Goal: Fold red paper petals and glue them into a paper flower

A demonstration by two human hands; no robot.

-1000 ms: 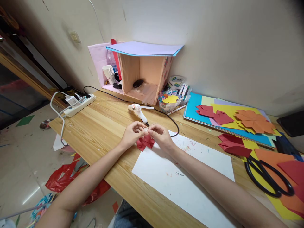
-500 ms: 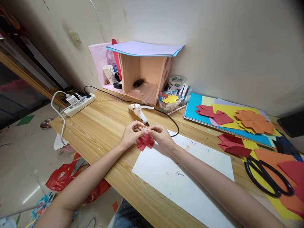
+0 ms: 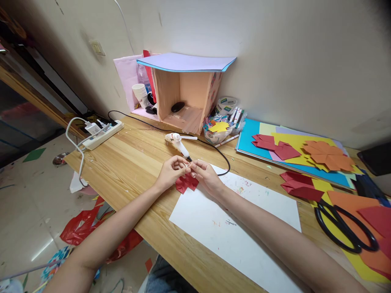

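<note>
My left hand (image 3: 171, 173) and my right hand (image 3: 207, 176) meet fingertip to fingertip, both closed in a pinch. Between and below them is a red folded-paper piece (image 3: 185, 185) with pointed, petal-like ends, held at its upper edge. The fingers hide that edge. Part of the piece lies over the left corner of a white sheet (image 3: 259, 203) marked with small colored stains. Just beyond my fingertips, a white glue gun (image 3: 180, 146) rests on the wooden table (image 3: 137, 150), its black cord trailing away.
At the back stands an open box (image 3: 192, 89) with a lilac-and-blue paper roof. A tub of markers (image 3: 235, 118), colored sheets (image 3: 249, 140), an orange paper flower (image 3: 328, 155) and black-handled scissors (image 3: 339, 228) are on the right. A power strip (image 3: 104, 134) sits at the left edge.
My right hand's fingers have shifted slightly at the pinch, with its lower fingers curling differently. Otherwise the hands and the red paper piece stay in nearly the same place.
</note>
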